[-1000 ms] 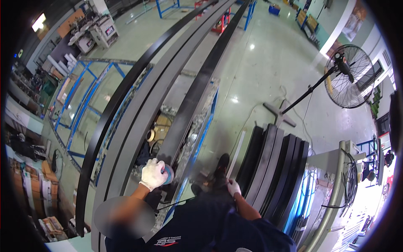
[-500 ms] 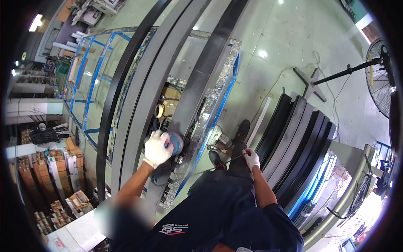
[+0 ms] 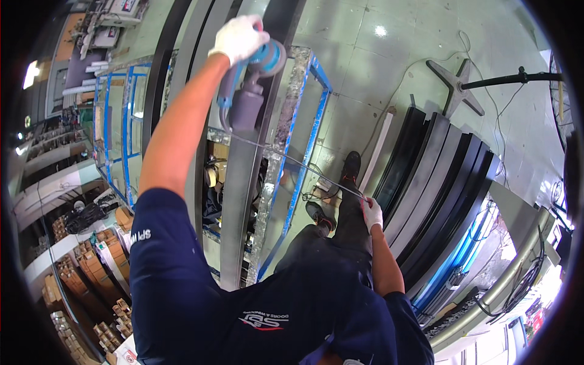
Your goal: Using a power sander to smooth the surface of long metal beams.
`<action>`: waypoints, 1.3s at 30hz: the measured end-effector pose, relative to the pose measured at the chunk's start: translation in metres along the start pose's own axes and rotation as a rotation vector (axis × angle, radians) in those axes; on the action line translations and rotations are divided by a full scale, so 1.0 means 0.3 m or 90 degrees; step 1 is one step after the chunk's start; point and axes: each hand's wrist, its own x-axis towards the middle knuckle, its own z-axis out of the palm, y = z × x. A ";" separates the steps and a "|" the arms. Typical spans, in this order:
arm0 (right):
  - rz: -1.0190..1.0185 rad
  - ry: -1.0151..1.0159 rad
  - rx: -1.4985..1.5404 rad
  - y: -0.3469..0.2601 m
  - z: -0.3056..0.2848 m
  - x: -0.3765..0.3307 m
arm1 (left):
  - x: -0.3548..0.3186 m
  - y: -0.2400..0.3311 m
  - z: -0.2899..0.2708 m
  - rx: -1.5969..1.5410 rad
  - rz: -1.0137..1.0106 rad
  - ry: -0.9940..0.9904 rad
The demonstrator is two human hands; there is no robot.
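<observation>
My left hand point(image 3: 238, 40), in a white glove, is wrapped around a blue and grey orbital sander point(image 3: 265, 58). The sander rests on a long dark-grey bar point(image 3: 240, 182), toward its far part, with a dust canister point(image 3: 246, 111) hanging off its near side. A thin cord point(image 3: 286, 157) runs from the sander across to my right. There my right hand point(image 3: 371, 213), also gloved, pinches the cord in front of my right thigh. Alongside on the left lie more long grey and black bars point(image 3: 188, 67).
A blue-edged metal frame point(image 3: 291, 152) carries the bars. On my right, several dark bars point(image 3: 435, 188) lie side by side. Beyond them stand a fan's cross-shaped foot point(image 3: 453, 91) and its pole point(image 3: 505, 81). Cardboard-wrapped stock point(image 3: 91, 252) fills the racks at left.
My left hand has pushed the sander far forward along the bar, its arm now stretched out. The cord is drawn out longer. My right hand stays on the cord, slightly shifted.
</observation>
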 end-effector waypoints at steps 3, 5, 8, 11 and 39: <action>0.073 -0.072 0.111 -0.124 0.021 -0.070 | 0.124 -0.103 -0.062 -0.018 -0.106 -0.063; 0.067 -0.060 0.140 -0.102 0.003 -0.071 | 0.199 -0.112 -0.075 -0.041 -0.129 -0.056; 0.071 -0.004 0.245 -0.022 0.017 -0.076 | 0.222 -0.101 -0.069 -0.037 -0.128 -0.045; 0.059 0.000 0.241 0.037 0.038 -0.100 | 0.116 -0.100 -0.054 -0.023 -0.113 -0.054; -0.210 0.067 -0.121 0.359 0.328 -0.583 | -2.414 -0.288 0.176 -0.087 -0.026 -0.004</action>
